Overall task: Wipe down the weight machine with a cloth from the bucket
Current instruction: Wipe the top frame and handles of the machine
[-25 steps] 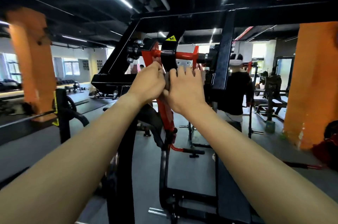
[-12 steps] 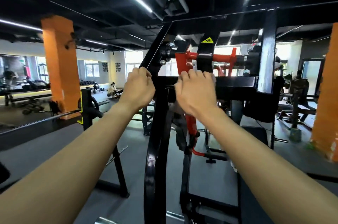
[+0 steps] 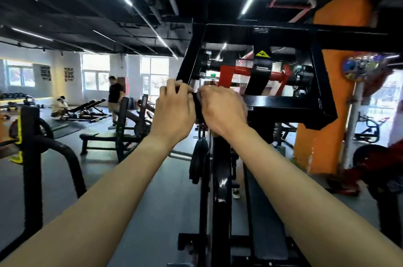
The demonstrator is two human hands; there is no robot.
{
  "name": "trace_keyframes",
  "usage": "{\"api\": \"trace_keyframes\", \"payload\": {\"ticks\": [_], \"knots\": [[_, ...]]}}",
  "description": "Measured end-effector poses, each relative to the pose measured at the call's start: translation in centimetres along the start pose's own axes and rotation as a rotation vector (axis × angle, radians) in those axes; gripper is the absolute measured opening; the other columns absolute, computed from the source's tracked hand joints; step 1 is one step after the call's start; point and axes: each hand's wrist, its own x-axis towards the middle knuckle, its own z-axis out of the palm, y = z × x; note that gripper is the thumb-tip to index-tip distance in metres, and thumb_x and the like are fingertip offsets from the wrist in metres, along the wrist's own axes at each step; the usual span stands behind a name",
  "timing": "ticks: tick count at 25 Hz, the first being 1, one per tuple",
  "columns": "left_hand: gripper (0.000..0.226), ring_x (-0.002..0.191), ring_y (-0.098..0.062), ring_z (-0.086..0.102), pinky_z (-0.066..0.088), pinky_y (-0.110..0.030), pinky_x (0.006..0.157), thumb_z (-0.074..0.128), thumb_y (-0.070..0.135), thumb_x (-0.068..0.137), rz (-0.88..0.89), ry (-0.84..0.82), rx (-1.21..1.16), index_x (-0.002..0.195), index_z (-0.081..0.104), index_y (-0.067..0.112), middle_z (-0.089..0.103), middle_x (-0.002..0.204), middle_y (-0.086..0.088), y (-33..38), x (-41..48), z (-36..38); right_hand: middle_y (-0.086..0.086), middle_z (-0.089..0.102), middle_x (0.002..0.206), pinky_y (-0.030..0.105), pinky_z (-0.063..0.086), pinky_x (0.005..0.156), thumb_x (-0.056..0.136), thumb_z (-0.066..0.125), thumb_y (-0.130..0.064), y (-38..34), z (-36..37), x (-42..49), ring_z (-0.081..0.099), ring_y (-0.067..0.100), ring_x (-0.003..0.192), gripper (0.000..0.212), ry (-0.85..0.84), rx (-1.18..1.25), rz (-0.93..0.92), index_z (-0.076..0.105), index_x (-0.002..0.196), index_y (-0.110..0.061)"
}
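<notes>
The weight machine [image 3: 283,109] is a black steel frame with a red pivot bar [image 3: 242,71] and a yellow warning sticker [image 3: 262,54]. Both my arms reach forward to the frame's left corner, where the slanted bar meets the crossbar. My left hand [image 3: 174,111] and my right hand [image 3: 222,109] are side by side with curled fingers. A dark bunched cloth [image 3: 197,106] shows between them, and both hands grip it against the frame. Most of the cloth is hidden behind my hands. No bucket is in view.
An orange pillar [image 3: 327,118] stands right of the machine, with red equipment [image 3: 375,170] beyond it. A black rack [image 3: 32,157] is near left, benches [image 3: 104,135] behind it. Two people [image 3: 114,96] are at the back left by the windows.
My hands were apart on the frame half a second ago and have come together on the cloth. The view has swung, so the machine now sits right of centre.
</notes>
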Motion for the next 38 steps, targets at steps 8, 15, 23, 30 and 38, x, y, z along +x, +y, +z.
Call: {"api": "trace_keyframes", "payload": {"ticks": [8,15,23,30,38], "knots": [[0.028,0.116,-0.03,0.048,0.05,-0.047,0.089,0.039,0.03,0.105,0.034,-0.011,-0.046,0.119,0.058,0.016,0.046,0.132,-0.009,-1.3,-0.3,0.1,0.003,0.068,0.1,0.045,0.037,0.102,0.106,0.026,-0.037,-1.1,1.0,0.1,0.06,0.027,0.101,0.034,-0.005,-0.023,0.293,0.053,0.113,-0.017],[0.026,0.112,-0.027,0.047,0.049,-0.046,0.09,0.039,0.028,0.104,0.055,0.004,-0.057,0.117,0.058,0.017,0.048,0.128,-0.007,-1.6,-0.1,-0.1,0.002,0.067,0.106,0.044,0.038,0.096,0.107,0.032,-0.034,-0.4,0.9,-0.5,0.058,0.027,0.101,0.027,0.015,0.031,0.107,0.052,0.111,-0.016],[0.025,0.109,-0.027,0.048,0.05,-0.044,0.087,0.042,0.025,0.101,0.012,0.051,-0.038,0.117,0.06,0.017,0.051,0.126,-0.008,-1.1,-0.2,0.6,0.003,0.066,0.118,0.044,0.031,0.108,0.109,0.024,-0.037,0.2,0.9,-0.1,0.055,0.029,0.118,0.043,-0.074,-0.081,0.183,0.06,0.118,-0.016],[0.023,0.109,-0.027,0.047,0.049,-0.044,0.089,0.043,0.022,0.1,-0.006,0.056,-0.03,0.113,0.059,0.013,0.05,0.126,-0.009,-0.7,-0.2,0.5,0.005,0.067,0.119,0.046,0.035,0.106,0.108,0.024,-0.038,0.5,-0.2,0.4,0.058,0.029,0.116,0.047,-0.134,-0.091,0.215,0.065,0.115,-0.016],[0.024,0.109,-0.027,0.048,0.048,-0.041,0.087,0.04,0.022,0.101,0.008,0.063,0.005,0.115,0.059,0.013,0.051,0.127,-0.01,-0.9,-0.3,0.7,0.017,0.07,0.11,0.044,0.046,0.088,0.107,0.022,-0.044,0.6,0.1,3.3,0.062,0.038,0.099,0.058,-0.247,-0.01,0.244,0.071,0.102,-0.012]]}}
